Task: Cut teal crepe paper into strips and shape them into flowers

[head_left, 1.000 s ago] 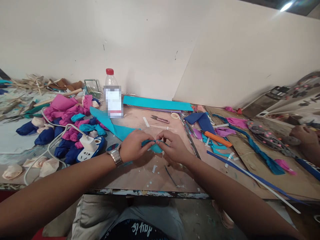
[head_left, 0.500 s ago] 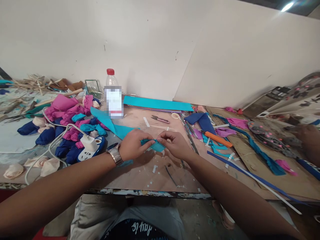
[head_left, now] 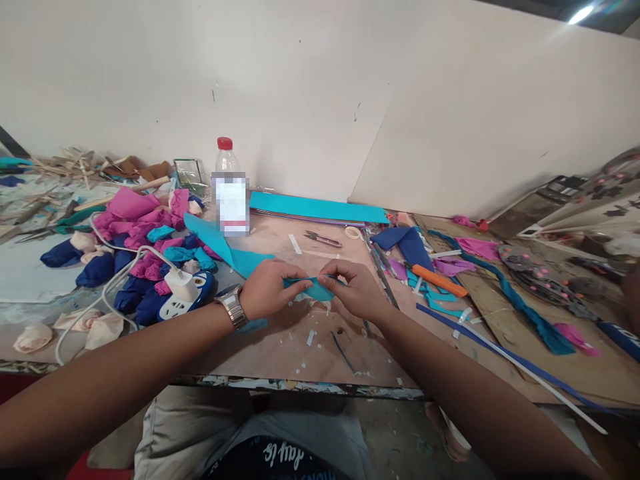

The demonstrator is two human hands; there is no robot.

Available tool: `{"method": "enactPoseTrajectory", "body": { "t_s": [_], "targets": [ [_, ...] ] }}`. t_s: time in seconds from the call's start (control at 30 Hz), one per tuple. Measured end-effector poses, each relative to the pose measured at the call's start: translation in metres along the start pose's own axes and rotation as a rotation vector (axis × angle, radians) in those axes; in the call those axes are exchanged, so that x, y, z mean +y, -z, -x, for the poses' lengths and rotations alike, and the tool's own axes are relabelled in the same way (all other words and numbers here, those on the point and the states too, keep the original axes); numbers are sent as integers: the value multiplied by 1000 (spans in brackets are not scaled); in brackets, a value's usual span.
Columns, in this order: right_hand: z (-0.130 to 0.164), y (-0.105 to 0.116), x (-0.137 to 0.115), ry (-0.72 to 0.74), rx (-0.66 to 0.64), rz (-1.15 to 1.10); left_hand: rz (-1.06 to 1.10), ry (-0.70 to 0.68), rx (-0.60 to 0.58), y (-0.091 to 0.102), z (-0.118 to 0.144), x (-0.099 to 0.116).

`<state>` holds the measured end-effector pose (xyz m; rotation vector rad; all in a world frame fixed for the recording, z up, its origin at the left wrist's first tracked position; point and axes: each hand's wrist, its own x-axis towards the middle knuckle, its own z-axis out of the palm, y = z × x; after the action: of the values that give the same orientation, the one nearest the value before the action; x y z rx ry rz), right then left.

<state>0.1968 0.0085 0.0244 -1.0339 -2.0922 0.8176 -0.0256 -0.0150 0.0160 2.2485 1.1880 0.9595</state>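
Fingers of both hands pinched shut on one small turquoise paper piece (head_left: 313,288), held just above the worktable (head_left: 300,347) near its front edge. Left hand (head_left: 267,290) grips its left end, watch (head_left: 231,307) on that wrist; right hand (head_left: 353,288) grips the right end. A larger turquoise sheet (head_left: 225,248) trails back-left from the left hand. Plastic bottle (head_left: 229,193), red cap, stands behind. White charger on a power strip (head_left: 185,293) just left of the left wrist. Thread snips (head_left: 323,238) lie beyond the hands; orange utility knife (head_left: 439,280) to the right.
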Motion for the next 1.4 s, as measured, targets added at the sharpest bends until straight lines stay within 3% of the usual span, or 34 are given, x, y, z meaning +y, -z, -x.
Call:
{"method": "enactPoseTrajectory", "body": {
  "t_s": [0.43,0.67,0.83,1.1,1.4],
  "targets": [
    [-2,0,3,-96,75,-256,144,119,96,0,1,-3],
    [-2,1,2,-78,95,-225,197,124,139,1,0,-3],
    [0,0,1,-41,45,-113,219,113,104,1,0,-1],
    [2,-5,3,48,0,-7,236,112,-55,1,2,1],
    [3,-5,4,96,41,68,186,115,-117,1,0,-1]
  ]
}}
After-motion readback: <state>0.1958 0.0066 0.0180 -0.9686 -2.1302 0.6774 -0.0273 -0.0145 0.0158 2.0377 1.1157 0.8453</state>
